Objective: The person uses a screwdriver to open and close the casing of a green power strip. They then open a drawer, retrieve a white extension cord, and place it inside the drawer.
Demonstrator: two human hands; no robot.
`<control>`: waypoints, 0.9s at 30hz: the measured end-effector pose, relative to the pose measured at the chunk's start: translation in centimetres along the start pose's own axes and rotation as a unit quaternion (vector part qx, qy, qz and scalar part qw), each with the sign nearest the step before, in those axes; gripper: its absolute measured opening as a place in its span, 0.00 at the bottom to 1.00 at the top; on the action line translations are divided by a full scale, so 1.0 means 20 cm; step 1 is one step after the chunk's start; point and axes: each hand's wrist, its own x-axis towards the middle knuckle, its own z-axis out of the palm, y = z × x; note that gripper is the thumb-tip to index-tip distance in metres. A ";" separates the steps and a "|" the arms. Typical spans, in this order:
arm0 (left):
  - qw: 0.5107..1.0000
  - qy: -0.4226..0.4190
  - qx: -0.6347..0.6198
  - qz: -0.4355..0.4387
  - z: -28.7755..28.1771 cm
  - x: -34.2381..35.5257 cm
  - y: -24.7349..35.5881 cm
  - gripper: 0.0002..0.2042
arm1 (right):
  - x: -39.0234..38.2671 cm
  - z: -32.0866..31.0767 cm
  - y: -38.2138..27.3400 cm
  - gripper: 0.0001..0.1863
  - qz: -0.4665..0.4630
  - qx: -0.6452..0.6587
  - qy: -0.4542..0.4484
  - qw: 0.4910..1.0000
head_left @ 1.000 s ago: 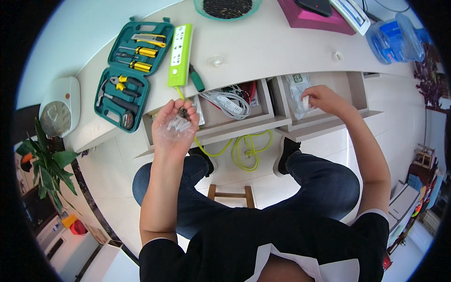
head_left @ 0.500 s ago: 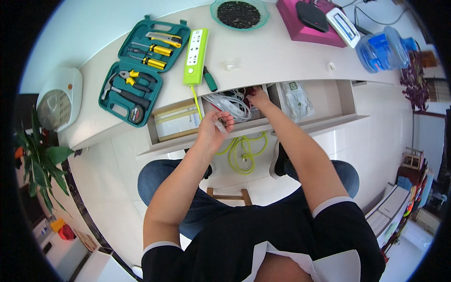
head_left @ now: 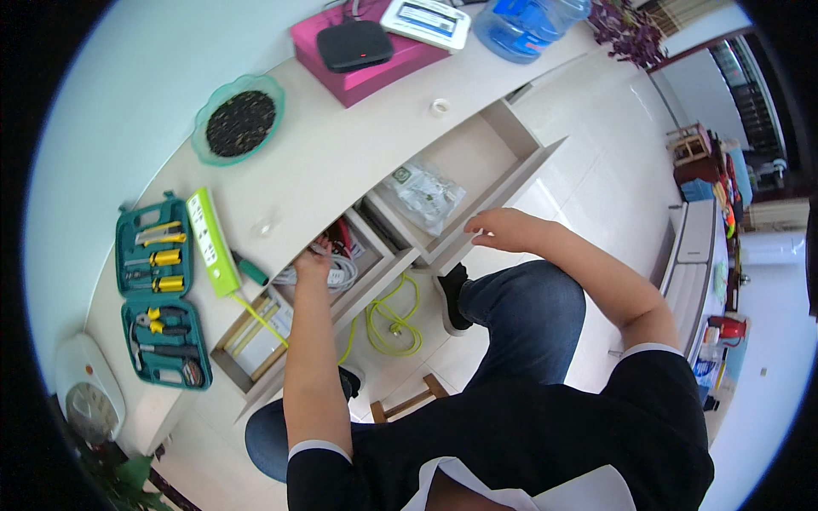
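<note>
My left hand [head_left: 313,263] is over the middle drawer [head_left: 375,268], its fingers closed around something small that I cannot make out. Below and beside it lie a coiled white cable [head_left: 342,274] and something red [head_left: 339,234], partly covered by the hand. My right hand [head_left: 504,230] hovers by the front edge of the right drawer [head_left: 498,140], fingers apart and holding nothing. Inside that drawer is a clear plastic bag [head_left: 426,196] with pale contents. On the desk, left of my left hand, are a green-and-white power strip [head_left: 211,238] and a dark green screwdriver handle [head_left: 250,271].
A green toolbox [head_left: 162,294] lies open at the left. Farther back stand a bowl of dark seeds [head_left: 241,123], a pink box [head_left: 375,78] and a blue water jug [head_left: 521,32]. A yellow-green cord [head_left: 400,342] lies on the floor under the drawers, near a wooden stool [head_left: 409,400].
My view has turned to the right. My left hand has moved forward over the middle drawer. My right hand has come out of that drawer and sits farther right.
</note>
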 end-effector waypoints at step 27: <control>0.798 -0.237 0.554 0.011 0.32 -1.15 0.09 0.12 | 0.45 0.29 0.45 0.12 0.055 -0.010 0.124 0.991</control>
